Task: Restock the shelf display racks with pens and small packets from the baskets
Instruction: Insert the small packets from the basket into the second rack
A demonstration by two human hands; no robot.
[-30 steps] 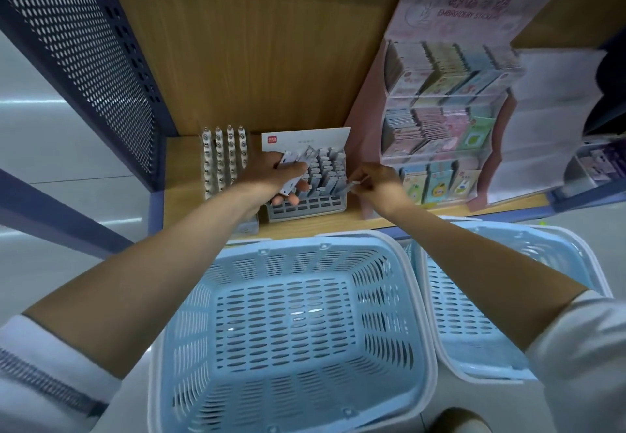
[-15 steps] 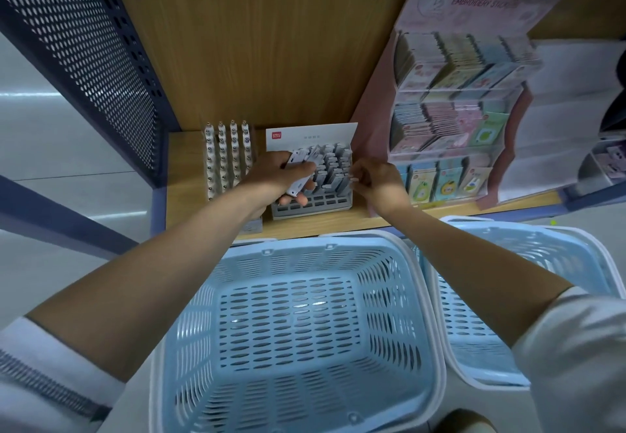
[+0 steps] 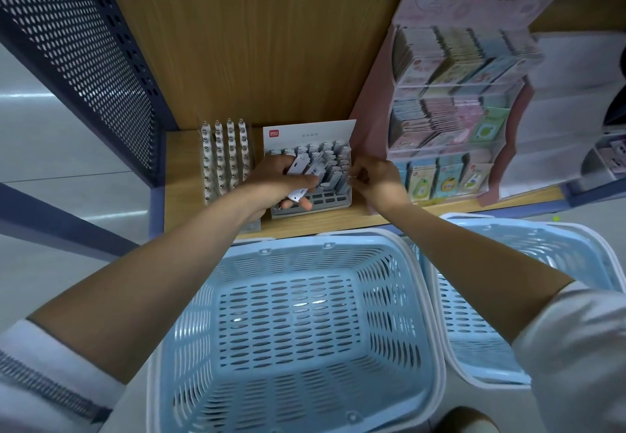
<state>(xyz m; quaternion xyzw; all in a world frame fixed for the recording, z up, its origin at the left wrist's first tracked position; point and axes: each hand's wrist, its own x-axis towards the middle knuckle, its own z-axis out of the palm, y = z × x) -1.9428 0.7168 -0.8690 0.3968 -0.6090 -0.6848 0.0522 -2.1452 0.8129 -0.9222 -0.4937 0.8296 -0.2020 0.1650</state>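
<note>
A grey slotted display rack (image 3: pixel 325 200) stands on the wooden shelf, partly filled with upright grey-and-white pens. My left hand (image 3: pixel 281 183) grips a bunch of the same pens (image 3: pixel 305 170) over the rack's front left. At the rack's right edge my right hand (image 3: pixel 374 178) pinches one thin pen between finger and thumb, its tip among the standing pens. Left of this rack stands a clear rack of white pens (image 3: pixel 225 158). Two light blue baskets sit below the shelf: a near one (image 3: pixel 294 324) with nothing visible inside, and a right one (image 3: pixel 528 246) partly hidden by my arm.
A pink tiered stand of small sticker packets (image 3: pixel 450 117) fills the shelf to the right. A dark perforated metal panel (image 3: pixel 78 46) closes the left side. The wooden back wall (image 3: pixel 254 42) rises behind the racks. White display boxes (image 3: pixel 576 110) stand at far right.
My right hand has moved up from the rack's front right corner to its right edge, closer to the standing pens. My left hand keeps its bunch over the rack.
</note>
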